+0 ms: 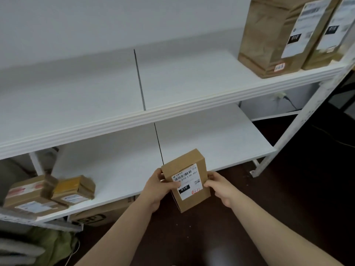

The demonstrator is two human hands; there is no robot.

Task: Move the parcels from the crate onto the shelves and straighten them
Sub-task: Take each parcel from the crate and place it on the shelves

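Here left hand and right hand grip one parcel before lower shelf.

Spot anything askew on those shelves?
Yes. On the lower shelf, left end, the yellow-taped parcel lies skewed to the shelf edge and seems to overlap the flat parcel beside it; blur hides detail. The tall parcels on the upper shelf stand upright.

Brown parcel with white label, black "010" patch; white shelves.
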